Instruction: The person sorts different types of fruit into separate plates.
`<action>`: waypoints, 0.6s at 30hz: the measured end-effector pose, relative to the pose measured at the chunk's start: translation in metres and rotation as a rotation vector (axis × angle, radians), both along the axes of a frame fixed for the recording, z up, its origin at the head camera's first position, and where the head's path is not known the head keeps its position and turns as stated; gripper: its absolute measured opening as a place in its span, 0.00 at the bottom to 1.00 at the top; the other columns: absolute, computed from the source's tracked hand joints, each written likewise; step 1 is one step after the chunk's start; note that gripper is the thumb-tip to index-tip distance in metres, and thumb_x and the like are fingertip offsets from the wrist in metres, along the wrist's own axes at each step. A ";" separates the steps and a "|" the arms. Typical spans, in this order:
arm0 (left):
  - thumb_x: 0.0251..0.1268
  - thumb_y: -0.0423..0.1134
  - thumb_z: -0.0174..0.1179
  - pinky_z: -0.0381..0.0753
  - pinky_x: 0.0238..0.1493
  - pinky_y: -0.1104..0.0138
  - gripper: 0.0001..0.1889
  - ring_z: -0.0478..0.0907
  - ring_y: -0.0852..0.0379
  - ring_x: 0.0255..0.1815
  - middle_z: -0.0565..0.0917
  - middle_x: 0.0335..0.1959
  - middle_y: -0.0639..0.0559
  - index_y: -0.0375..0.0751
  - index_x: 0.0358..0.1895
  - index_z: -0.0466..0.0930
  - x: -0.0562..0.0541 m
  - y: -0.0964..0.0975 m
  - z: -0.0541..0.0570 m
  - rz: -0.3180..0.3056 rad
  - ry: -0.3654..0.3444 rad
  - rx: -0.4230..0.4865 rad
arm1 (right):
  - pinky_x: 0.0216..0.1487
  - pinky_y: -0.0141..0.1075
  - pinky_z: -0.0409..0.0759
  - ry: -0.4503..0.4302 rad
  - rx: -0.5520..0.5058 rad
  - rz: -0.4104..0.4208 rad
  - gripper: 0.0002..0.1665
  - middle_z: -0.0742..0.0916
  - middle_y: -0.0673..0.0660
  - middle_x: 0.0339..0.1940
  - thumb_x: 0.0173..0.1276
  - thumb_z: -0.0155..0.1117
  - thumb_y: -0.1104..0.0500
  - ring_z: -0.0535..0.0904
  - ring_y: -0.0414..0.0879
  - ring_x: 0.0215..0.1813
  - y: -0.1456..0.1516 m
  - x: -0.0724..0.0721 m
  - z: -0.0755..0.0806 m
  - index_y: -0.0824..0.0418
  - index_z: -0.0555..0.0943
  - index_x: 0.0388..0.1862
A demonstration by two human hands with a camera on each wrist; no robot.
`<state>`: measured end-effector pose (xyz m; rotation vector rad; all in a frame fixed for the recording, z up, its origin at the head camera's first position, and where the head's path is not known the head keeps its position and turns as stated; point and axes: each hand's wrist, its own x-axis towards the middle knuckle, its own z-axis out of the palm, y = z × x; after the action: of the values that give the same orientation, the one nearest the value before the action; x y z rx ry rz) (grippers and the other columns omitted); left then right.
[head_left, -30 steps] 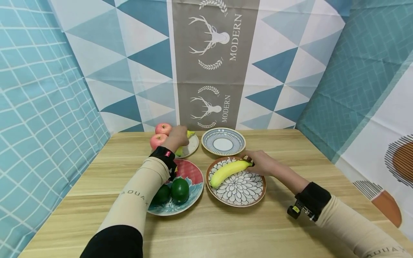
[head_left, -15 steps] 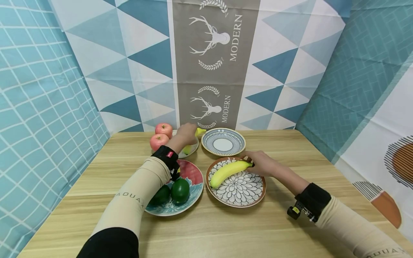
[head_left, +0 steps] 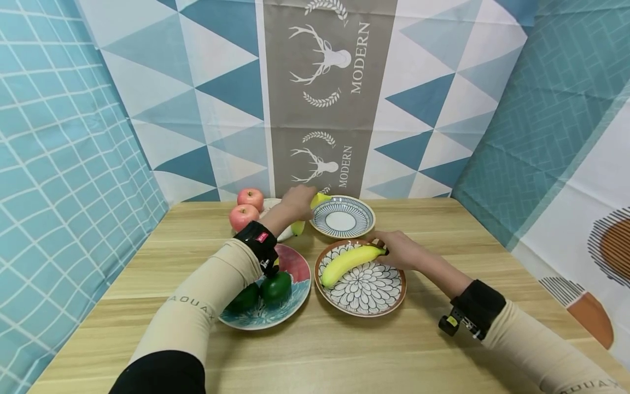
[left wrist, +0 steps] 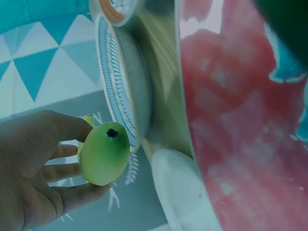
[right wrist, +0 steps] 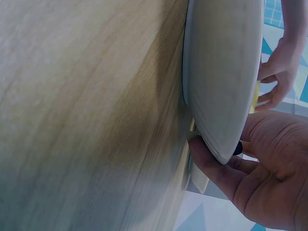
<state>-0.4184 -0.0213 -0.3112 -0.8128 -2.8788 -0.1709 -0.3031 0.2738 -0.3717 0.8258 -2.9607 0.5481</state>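
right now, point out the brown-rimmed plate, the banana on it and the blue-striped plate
Brown-rimmed plate (head_left: 376, 287): head view, patterned inside
Banana (head_left: 350, 261): head view, middle of peel
Blue-striped plate (head_left: 341, 221): head view, white centre

On worktop (head_left: 344, 350): 2 avocados (head_left: 276, 287) in lower-L plate (head_left: 295, 261), banana (head_left: 346, 265) in lower-R plate (head_left: 376, 284); behind, 2 apples (head_left: 244, 217) at upper-L plate (head_left: 270, 204), then upper-R plate (head_left: 340, 221); held banana (left wrist: 105, 154) above, btwn.

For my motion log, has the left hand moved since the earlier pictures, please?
Yes: in the head view, the left hand has moved right, nearer the blue-striped plate.
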 end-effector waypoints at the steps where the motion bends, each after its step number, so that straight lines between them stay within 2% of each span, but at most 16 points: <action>1: 0.55 0.32 0.68 0.81 0.53 0.48 0.25 0.81 0.40 0.54 0.84 0.48 0.41 0.37 0.59 0.77 0.002 0.002 0.002 -0.003 0.002 -0.003 | 0.50 0.47 0.85 0.000 0.002 0.001 0.30 0.89 0.61 0.50 0.65 0.78 0.65 0.86 0.55 0.50 0.000 0.000 0.000 0.62 0.80 0.66; 4: 0.56 0.31 0.67 0.81 0.53 0.50 0.28 0.81 0.41 0.55 0.84 0.50 0.43 0.38 0.63 0.76 0.009 0.010 0.007 -0.014 0.007 -0.023 | 0.50 0.48 0.85 0.001 0.006 0.002 0.30 0.89 0.61 0.51 0.65 0.78 0.65 0.86 0.55 0.51 0.001 0.000 0.001 0.61 0.80 0.66; 11: 0.57 0.34 0.71 0.78 0.65 0.50 0.34 0.78 0.42 0.65 0.83 0.62 0.42 0.38 0.70 0.74 0.027 0.028 0.013 -0.072 0.025 -0.063 | 0.50 0.47 0.85 0.004 0.007 0.008 0.31 0.89 0.61 0.51 0.65 0.78 0.65 0.86 0.55 0.51 0.001 0.000 0.001 0.62 0.80 0.66; 18: 0.59 0.34 0.72 0.79 0.64 0.51 0.38 0.77 0.42 0.67 0.80 0.66 0.42 0.40 0.75 0.70 0.048 0.043 0.017 -0.128 0.017 -0.080 | 0.49 0.47 0.85 -0.009 0.010 -0.002 0.29 0.88 0.61 0.52 0.65 0.77 0.65 0.85 0.54 0.51 0.000 0.000 0.001 0.61 0.80 0.65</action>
<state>-0.3709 0.0215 -0.2944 -1.0086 -2.8340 -0.0630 -0.3035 0.2742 -0.3708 0.8227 -2.9745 0.5390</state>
